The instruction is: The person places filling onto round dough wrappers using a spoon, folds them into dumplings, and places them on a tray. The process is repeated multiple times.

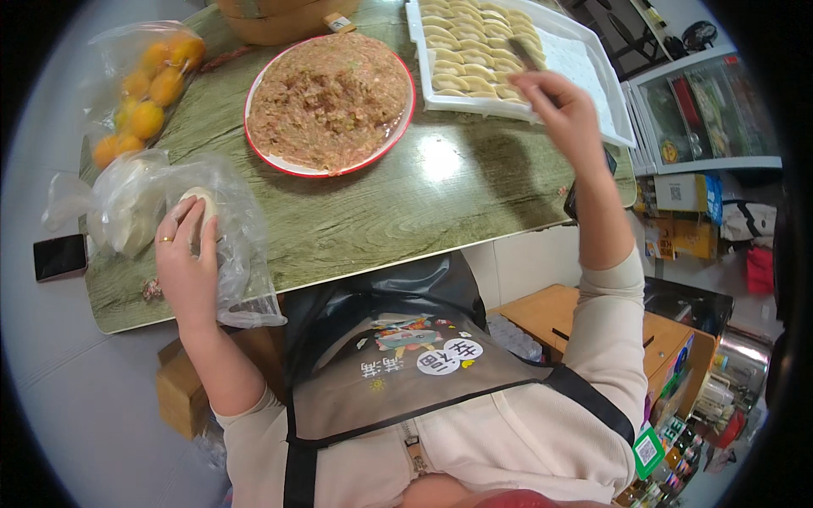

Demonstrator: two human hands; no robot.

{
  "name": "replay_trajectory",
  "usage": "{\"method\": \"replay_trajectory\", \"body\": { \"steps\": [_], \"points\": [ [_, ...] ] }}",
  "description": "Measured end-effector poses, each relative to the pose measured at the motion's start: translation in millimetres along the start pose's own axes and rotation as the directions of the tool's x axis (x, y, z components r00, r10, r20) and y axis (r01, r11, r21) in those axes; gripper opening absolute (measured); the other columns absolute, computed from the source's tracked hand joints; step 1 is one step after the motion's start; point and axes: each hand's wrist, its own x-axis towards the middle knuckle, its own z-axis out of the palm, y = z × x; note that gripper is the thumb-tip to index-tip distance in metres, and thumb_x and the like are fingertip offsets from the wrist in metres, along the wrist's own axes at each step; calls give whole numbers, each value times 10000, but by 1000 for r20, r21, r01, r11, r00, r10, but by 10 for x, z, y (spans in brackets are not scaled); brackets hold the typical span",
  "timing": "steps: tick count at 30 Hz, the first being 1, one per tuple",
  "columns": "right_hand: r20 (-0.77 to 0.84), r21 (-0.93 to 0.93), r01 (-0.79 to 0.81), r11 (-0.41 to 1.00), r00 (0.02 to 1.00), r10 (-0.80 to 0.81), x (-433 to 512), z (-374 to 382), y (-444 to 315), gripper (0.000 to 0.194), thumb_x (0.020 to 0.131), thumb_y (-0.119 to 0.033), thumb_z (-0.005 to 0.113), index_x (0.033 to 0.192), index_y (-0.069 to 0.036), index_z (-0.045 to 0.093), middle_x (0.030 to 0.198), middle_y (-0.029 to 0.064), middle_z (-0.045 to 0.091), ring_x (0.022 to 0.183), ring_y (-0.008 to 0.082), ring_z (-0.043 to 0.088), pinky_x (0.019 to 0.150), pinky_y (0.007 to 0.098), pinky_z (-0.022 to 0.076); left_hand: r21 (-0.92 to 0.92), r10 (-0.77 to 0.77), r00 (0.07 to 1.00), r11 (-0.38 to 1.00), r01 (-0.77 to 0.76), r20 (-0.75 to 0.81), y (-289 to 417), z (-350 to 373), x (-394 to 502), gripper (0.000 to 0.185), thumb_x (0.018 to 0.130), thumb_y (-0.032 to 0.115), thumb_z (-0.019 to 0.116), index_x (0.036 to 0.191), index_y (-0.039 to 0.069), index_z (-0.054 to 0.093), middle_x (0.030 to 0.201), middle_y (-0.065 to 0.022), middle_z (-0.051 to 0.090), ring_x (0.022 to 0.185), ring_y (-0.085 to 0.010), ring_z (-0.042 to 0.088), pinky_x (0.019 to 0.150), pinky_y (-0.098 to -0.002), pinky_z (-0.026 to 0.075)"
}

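Note:
My left hand (188, 257) has its fingers on a stack of pale dough wrappers (202, 202) lying on a clear plastic bag (244, 235). More dough wrappers (127, 216) show through plastic just left of it. Above the near edge of a white tray (489, 106), my right hand (562, 108) grips a thin, flat spatula or knife (524, 53), slightly blurred. Rows of folded dumplings (467, 54) fill much of that tray. Between the hands, farther back, a red-rimmed white plate (411, 105) carries a large mound of minced filling (327, 101).
A bag of orange fruit (149, 95) lies at the back left of the green wood-patterned table (381, 216). Behind the plate stands a round wooden container (273, 19). A phone (60, 257) shows beyond the left edge, and a dark object (571, 200) sits at the right edge.

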Motion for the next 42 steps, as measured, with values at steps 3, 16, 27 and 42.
{"method": "replay_trajectory", "body": {
  "steps": [3, 16, 27, 42],
  "points": [
    [159, -19, 138, 990, 978, -133, -308, 281, -585, 119, 919, -123, 741, 1024, -88, 785, 894, 62, 724, 648, 128, 605, 576, 266, 469, -37, 9, 999, 999, -11, -47, -75, 49, -35, 212, 927, 84, 699, 1121, 2, 730, 1199, -139, 705, 1107, -311, 665, 967, -390, 516],
    [27, 129, 114, 985, 993, -119, -1049, 1157, -738, 140, 890, 8, 728, 1021, -10, 772, 803, 57, 654, 654, 117, 554, 582, 247, 411, -287, -38, 982, 958, -17, -186, -119, 178, -51, 133, 934, 83, 705, 1010, -26, 701, 1107, -150, 741, 937, -254, 731, 825, -334, 557],
    [21, 127, 80, 989, 996, -84, -1058, 1197, -690, 115, 922, 14, 705, 1021, 15, 764, 781, 29, 581, 660, 87, 497, 573, 234, 357, -944, -561, 808, -330, -17, 182, -344, 259, -95, 356, 1070, 151, 515, 1336, -79, 456, 1271, -202, 613, 1166, -284, 649, 983, -444, 566],
    [130, -78, 85, 993, 989, -74, -422, 873, -827, 274, 967, 41, 609, 1221, -50, 657, 1035, 105, 740, 839, 153, 708, 717, 291, 549, -754, 138, 949, -580, 308, 282, 969, 371, -311, 231, 1022, 134, 567, 1229, 36, 597, 1492, -296, 473, 1360, -428, 508, 1120, -496, 459]
  ]
}}
